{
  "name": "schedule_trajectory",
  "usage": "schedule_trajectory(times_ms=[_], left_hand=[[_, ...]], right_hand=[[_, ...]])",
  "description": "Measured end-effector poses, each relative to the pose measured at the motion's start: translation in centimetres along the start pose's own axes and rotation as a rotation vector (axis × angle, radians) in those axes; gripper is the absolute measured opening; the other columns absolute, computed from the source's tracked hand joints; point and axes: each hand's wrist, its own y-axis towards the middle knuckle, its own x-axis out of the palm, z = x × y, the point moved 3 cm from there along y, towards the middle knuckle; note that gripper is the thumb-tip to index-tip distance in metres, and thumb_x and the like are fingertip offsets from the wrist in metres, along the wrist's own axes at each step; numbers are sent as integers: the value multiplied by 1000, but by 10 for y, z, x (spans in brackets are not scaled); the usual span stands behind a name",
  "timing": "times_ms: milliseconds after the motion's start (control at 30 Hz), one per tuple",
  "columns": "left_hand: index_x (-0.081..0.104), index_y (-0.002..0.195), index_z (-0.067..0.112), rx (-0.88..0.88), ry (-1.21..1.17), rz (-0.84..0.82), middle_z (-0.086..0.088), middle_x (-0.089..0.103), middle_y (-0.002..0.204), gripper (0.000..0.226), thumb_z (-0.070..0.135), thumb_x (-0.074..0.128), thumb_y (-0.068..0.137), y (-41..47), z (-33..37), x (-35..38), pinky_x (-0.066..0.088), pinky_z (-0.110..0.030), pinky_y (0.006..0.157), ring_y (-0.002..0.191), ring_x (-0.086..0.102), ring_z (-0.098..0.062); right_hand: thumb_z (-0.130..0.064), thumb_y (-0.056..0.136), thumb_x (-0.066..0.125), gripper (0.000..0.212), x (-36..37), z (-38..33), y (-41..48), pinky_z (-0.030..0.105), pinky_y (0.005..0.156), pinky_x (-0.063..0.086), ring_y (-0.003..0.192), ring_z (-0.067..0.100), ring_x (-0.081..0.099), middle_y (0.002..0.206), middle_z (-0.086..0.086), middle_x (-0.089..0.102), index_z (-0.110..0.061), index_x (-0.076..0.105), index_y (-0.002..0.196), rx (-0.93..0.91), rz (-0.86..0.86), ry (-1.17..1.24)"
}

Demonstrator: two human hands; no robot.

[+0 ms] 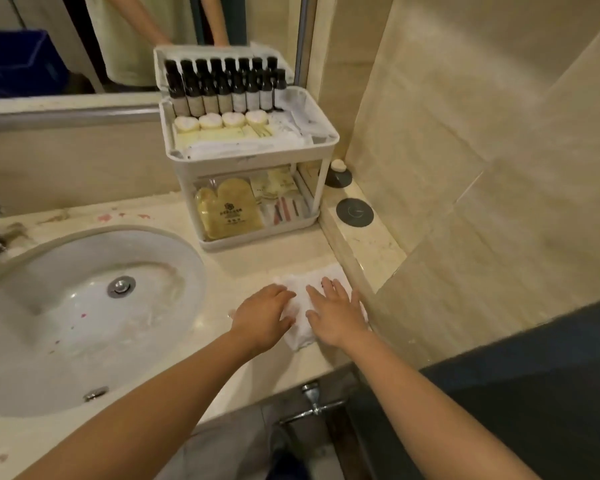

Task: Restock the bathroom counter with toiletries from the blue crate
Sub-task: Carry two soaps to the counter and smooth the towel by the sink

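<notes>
Beside the sink (84, 292), on the surface (257, 261) before the stocked rack (250, 147), both hands—left (262, 317), right (336, 315)—press a white towel (300, 306) flat, fingers spread, seemingly smoothing it.

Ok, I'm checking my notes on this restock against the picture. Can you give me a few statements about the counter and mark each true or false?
1. Both hands rest flat on a white folded towel on the counter. True: the left hand and the right hand press on it.
2. The dark-capped bottles stand in the lower tier of the white rack. False: they stand in the upper tier.
3. The round white soaps lie in front of the bottles. True.
4. The towel lies inside the sink. False: it lies on the counter, right of the sink.
5. The yellow mitt packet is in the lower tier. True.
</notes>
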Motion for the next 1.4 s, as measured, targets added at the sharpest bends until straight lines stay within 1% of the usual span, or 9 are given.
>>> schedule_trajectory(times_ms=[100, 200, 233, 333, 433, 533, 633, 1067, 1400], left_hand=[[36, 148, 20, 11, -12, -58, -1, 29, 157, 52, 32, 48, 99, 13, 2, 23, 32, -32, 113, 145, 26, -19], [28, 151, 18, 28, 62, -95, -7, 17, 161, 55, 36, 41, 101, 24, 5, 42, 23, -35, 118, 149, 12, -23], [23, 153, 19, 19, 86, -115, -8, 10, 163, 57, 39, 37, 102, 27, 5, 47, 17, -36, 120, 150, 7, -24], [-2, 156, 21, -15, 152, -202, -5, -14, 162, 63, 46, 23, 103, 30, 3, 57, -2, -37, 120, 149, -15, -22], [-17, 153, 21, -10, 202, -276, -6, -27, 158, 66, 49, 16, 103, 30, 1, 60, -10, -38, 119, 145, -26, -20], [-23, 149, 18, -20, 227, -318, -7, -31, 156, 68, 49, 15, 103, 32, 1, 59, -12, -39, 119, 144, -28, -21], [-25, 148, 15, -30, 261, -345, -7, -31, 156, 69, 49, 15, 102, 30, 3, 57, -13, -41, 119, 144, -29, -21], [-20, 151, 15, -62, 325, -350, -5, -27, 158, 70, 52, 13, 101, -1, -14, 50, -16, -48, 117, 146, -25, -20], [-22, 150, 17, -189, 327, -325, -4, -29, 157, 68, 51, 11, 101, -52, -58, 42, -15, -50, 117, 145, -26, -19]], right_hand=[[-42, 105, 21, 58, 14, 11, 17, 52, 118, -8, 150, 25, -16, 163, 7, -15, -30, 0, 157, -19, -69, -11], [-46, 104, 22, 60, 23, 18, 30, 53, 117, -12, 148, 26, -22, 162, 5, -22, -33, -6, 156, -34, -100, -29], [-47, 104, 23, 62, 26, 20, 33, 53, 117, -13, 147, 26, -25, 160, 4, -26, -34, -9, 155, -43, -110, -32], [-48, 103, 25, 67, 30, 25, 39, 53, 116, -17, 143, 26, -34, 156, 2, -37, -36, -20, 152, -66, -155, -33], [-48, 102, 27, 71, 29, 27, 43, 53, 116, -18, 141, 26, -37, 153, 2, -41, -36, -23, 150, -71, -221, -21], [-47, 101, 30, 74, 27, 28, 43, 54, 115, -19, 140, 26, -39, 152, 2, -43, -35, -24, 150, -76, -259, -6], [-46, 101, 32, 76, 26, 26, 40, 54, 116, -19, 140, 26, -39, 151, 3, -43, -35, -25, 150, -75, -268, 0], [-44, 101, 31, 77, 42, -12, 23, 54, 116, -18, 139, 29, -39, 151, 8, -43, -30, -27, 149, -37, -256, -13], [-43, 101, 31, 77, 55, -76, 20, 55, 116, -18, 140, 28, -38, 152, 9, -41, -28, -25, 151, -141, -250, -38]])
